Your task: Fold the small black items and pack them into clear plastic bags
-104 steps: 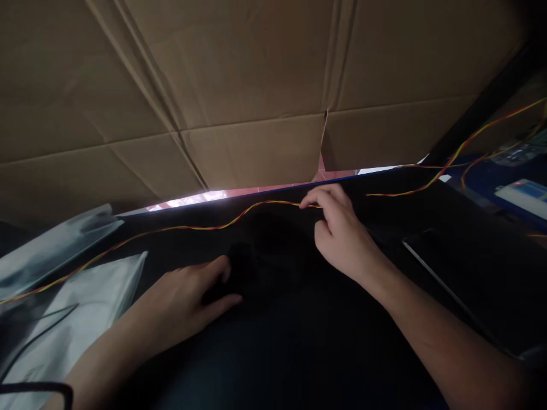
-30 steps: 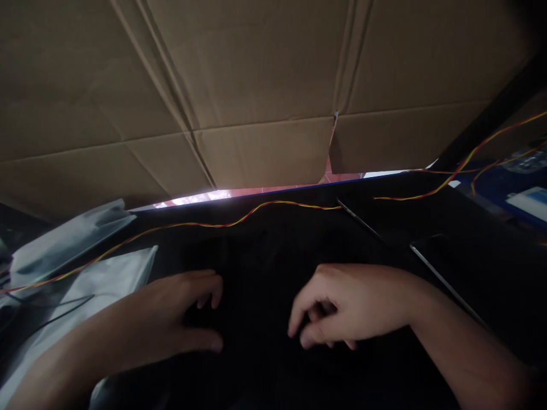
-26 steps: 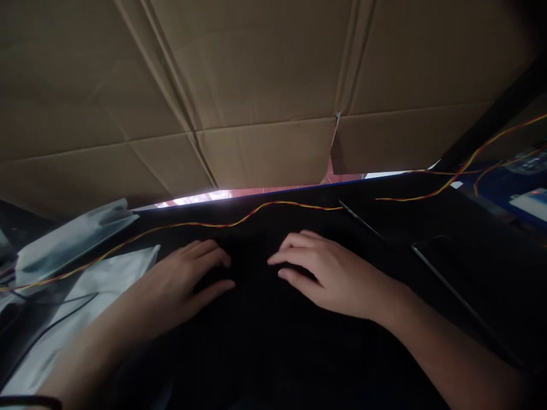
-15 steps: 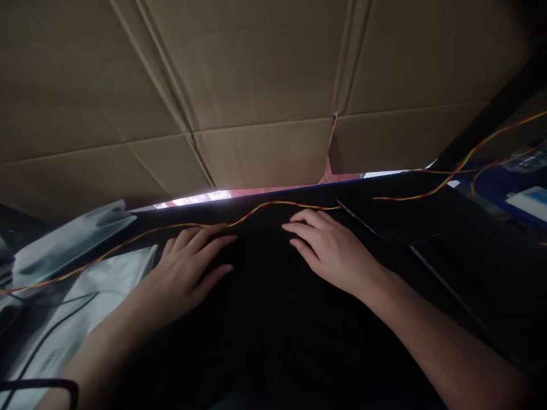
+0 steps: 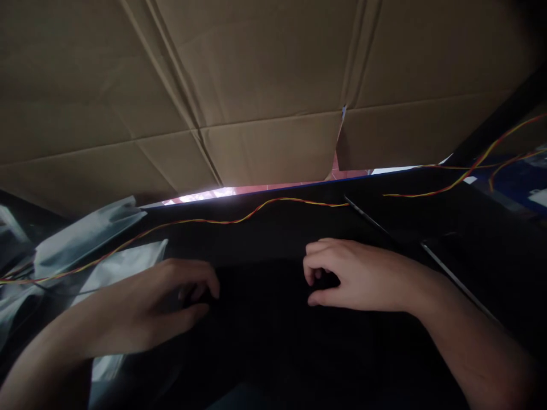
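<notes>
My left hand (image 5: 166, 302) is curled, its fingers bent down and its thumb drawn close below them. Across from it my right hand (image 5: 337, 273) is curled the same way, thumb near the bent fingertips. Both rest at a very dark area (image 5: 260, 307) between them, which looks like black material with a faint far edge. Too little light shows there to make out what the fingers hold. Under and behind my left wrist lies a whitish plastic bag (image 5: 128, 259).
A second whitish bag (image 5: 89, 236) lies far left. A red-and-yellow twisted wire (image 5: 265, 204) runs across the black surface. Dark flat panels with pale edges (image 5: 461, 285) lie at the right. Creased cardboard (image 5: 273, 68) rises behind, above a blue edge (image 5: 316, 183).
Both hands have drawn back toward me and a little apart. Their fingers, stretched out flat before, are now curled in. The view has shifted slightly.
</notes>
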Demonstrator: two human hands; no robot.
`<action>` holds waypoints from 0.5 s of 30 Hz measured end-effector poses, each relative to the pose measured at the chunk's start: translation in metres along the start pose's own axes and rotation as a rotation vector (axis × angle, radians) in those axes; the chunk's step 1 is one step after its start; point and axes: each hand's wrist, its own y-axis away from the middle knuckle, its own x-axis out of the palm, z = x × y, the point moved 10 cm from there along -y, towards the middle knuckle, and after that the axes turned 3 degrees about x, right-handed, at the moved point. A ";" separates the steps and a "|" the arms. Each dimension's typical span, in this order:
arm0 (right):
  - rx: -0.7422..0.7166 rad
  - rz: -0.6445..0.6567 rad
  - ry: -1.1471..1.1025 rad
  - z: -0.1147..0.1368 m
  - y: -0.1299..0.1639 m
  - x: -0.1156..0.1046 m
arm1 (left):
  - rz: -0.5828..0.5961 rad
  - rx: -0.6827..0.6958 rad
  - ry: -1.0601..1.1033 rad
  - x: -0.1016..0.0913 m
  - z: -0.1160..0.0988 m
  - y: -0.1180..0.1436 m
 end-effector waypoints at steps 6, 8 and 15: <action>0.109 -0.324 -0.001 -0.013 0.005 -0.040 | 0.120 -0.037 0.090 0.026 -0.007 -0.016; 0.223 -0.431 0.124 -0.028 0.013 -0.055 | 0.104 -0.034 0.086 0.030 0.000 -0.020; 0.508 -0.452 0.329 -0.070 0.026 -0.054 | 0.092 -0.255 -0.047 0.030 0.062 -0.011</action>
